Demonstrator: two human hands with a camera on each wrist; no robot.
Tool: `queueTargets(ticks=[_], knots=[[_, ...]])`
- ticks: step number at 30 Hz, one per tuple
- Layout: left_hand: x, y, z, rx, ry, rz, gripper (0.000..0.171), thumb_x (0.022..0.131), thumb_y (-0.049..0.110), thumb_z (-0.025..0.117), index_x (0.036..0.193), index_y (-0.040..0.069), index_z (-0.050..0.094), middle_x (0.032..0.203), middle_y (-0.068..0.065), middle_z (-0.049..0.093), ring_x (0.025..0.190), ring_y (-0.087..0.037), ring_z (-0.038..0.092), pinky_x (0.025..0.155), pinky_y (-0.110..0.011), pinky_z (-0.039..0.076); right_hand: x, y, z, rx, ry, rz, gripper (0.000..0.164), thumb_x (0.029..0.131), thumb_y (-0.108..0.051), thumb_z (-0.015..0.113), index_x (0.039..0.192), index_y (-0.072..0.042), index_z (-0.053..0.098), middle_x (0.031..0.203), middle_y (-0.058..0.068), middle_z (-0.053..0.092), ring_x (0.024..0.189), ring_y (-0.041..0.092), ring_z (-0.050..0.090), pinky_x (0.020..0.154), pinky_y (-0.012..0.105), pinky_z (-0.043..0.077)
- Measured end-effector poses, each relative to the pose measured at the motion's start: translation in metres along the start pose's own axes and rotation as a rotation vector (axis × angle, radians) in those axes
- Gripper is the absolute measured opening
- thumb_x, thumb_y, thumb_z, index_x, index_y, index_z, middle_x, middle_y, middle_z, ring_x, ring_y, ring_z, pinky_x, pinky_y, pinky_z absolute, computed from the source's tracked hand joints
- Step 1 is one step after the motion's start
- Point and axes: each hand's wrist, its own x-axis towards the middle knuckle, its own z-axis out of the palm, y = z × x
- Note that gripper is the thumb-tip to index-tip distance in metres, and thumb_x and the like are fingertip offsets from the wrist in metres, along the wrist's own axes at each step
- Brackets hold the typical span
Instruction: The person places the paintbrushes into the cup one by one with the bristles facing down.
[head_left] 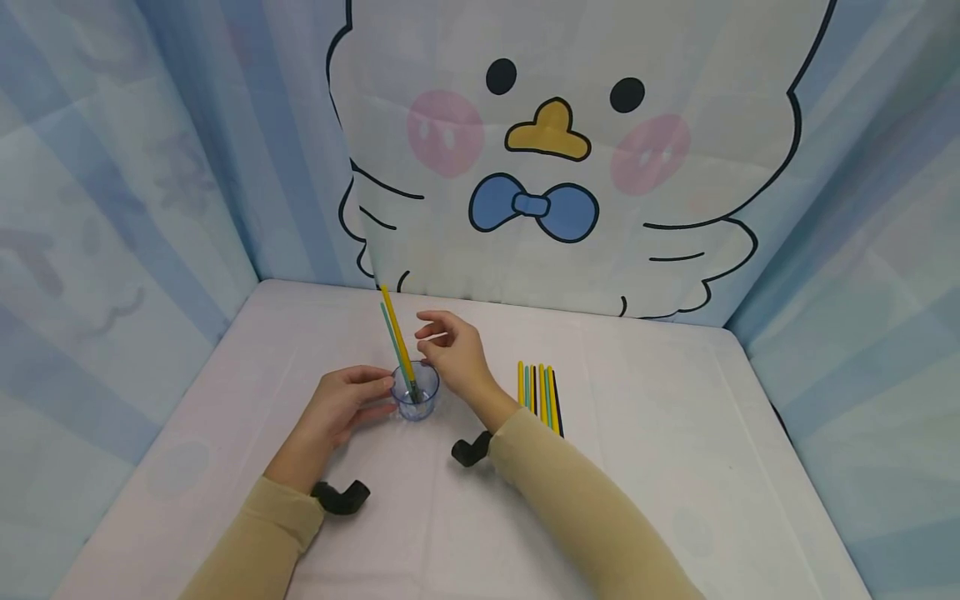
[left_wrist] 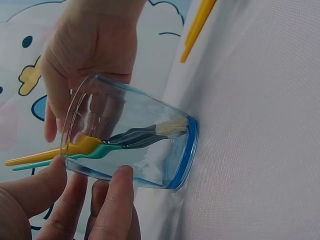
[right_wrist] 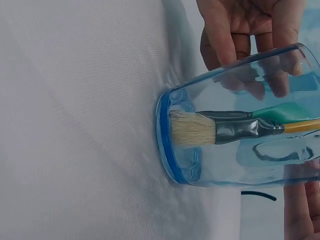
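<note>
A clear, blue-tinted plastic cup [head_left: 418, 410] stands upright on the table, its blue base shown in the right wrist view. Two paintbrushes lean in it bristles down: one with a yellow handle [head_left: 395, 323] and one with a teal handle [head_left: 388, 318]. Pale bristles [right_wrist: 192, 129] rest near the cup's bottom. My left hand [head_left: 347, 402] holds the cup's left side, thumb near the rim and fingers against the wall. My right hand [head_left: 459, 357] is just beyond the cup's right rim, fingers loosely bent, with nothing held; whether it touches the cup is unclear.
Right of the cup lies a row of several slim yellow, teal and black handles [head_left: 542, 383], partly hidden by the right forearm. A white cloth covers the table [head_left: 660, 467]. Behind it hangs a curtain [head_left: 525, 267] with a cartoon bird. Black curved pieces [head_left: 342, 498] sit at both wrists.
</note>
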Motion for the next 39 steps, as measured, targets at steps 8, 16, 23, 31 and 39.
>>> queueTargets(ticks=[8,16,23,31,39], knots=[[0.001,0.0,0.0,0.013,0.017,-0.019,0.04,0.102,0.013,0.075,0.138,-0.003,0.067,0.129,-0.013,0.069,0.113,-0.023,0.072,0.092,-0.036,0.069,-0.005,0.006,-0.013,0.017,0.038,0.02,0.042,0.099,0.001,0.07,0.138,-0.014,0.07,0.116,0.019,0.073,0.092,0.017,0.073,0.079,0.035,0.072],[-0.002,0.003,0.002,0.011,0.007,-0.02,0.04,0.102,0.011,0.074,0.139,-0.003,0.065,0.13,-0.013,0.067,0.113,-0.021,0.071,0.093,-0.035,0.069,-0.013,0.009,-0.031,0.05,0.053,0.058,0.043,0.098,0.003,0.069,0.138,-0.014,0.07,0.12,0.026,0.07,0.094,0.022,0.074,0.076,0.037,0.072],[-0.003,0.001,0.002,-0.01,0.002,-0.018,0.04,0.102,0.01,0.075,0.139,-0.003,0.065,0.127,-0.012,0.067,0.11,-0.019,0.072,0.094,-0.035,0.069,-0.024,0.01,-0.042,0.055,0.063,0.07,0.044,0.097,0.005,0.07,0.137,-0.013,0.07,0.119,0.026,0.071,0.092,0.018,0.074,0.075,0.038,0.072],[-0.003,0.001,0.001,-0.006,0.007,-0.013,0.039,0.102,0.011,0.075,0.138,-0.002,0.066,0.127,-0.011,0.068,0.112,-0.02,0.073,0.093,-0.036,0.069,-0.035,0.008,-0.053,0.069,0.066,0.112,0.042,0.098,0.005,0.069,0.136,-0.012,0.07,0.12,0.026,0.07,0.092,0.021,0.073,0.075,0.041,0.072],[-0.002,0.0,0.001,-0.012,0.006,-0.012,0.038,0.102,0.01,0.075,0.136,-0.003,0.067,0.124,-0.01,0.069,0.113,-0.022,0.073,0.092,-0.036,0.069,-0.048,0.007,-0.067,0.054,0.1,0.143,0.041,0.097,0.005,0.069,0.134,-0.013,0.072,0.121,0.028,0.069,0.095,0.033,0.075,0.071,0.041,0.072]])
